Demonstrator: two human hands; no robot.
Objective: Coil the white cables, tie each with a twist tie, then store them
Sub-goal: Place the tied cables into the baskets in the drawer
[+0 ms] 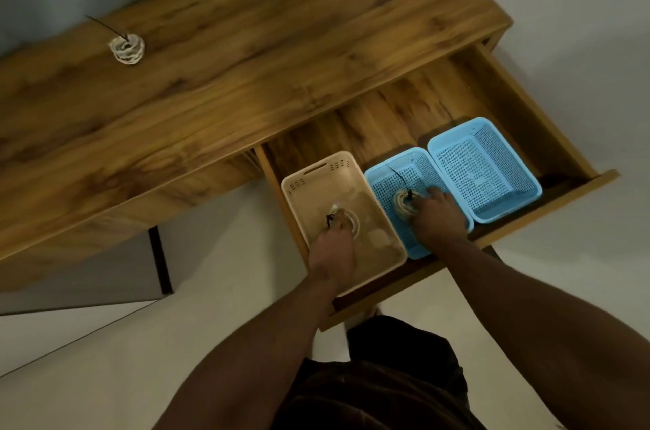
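The left hand [332, 248] reaches down into the beige basket [309, 179], its fingers curled over the near edge of the left coil [351, 218], a wound white cable lying flat on the basket floor. A short black twist tie [330, 218] shows on that coil just beyond the fingertips. The right hand [438, 215] is in the middle blue basket [387, 179], with its fingers bent round the right coil [403, 206], which it holds against the basket floor. The long black tie [397, 176] on this coil curves up and away from the hand. The picture is soft here, so the exact finger placement on either coil cannot be made out. The two baskets touch side by side. A second blue basket [482, 169] stands against the far right side of the middle one, turned at a slight angle. All three sit in the open drawer [387, 116], which is pulled out from under the desk [246, 60] toward the person. Both bare forearms stretch forward over the drawer front. On the desk, well apart from the drawer and toward its far left corner, lies the desk coil [127, 49], another wound white cable, with a thin dark tie end [105, 26] sticking out past it toward the wall. Below the desk a dark leg [160, 260] stands on the pale floor [105, 377], and the person's dark clothing [380, 380] fills the bottom of the view between the arms.
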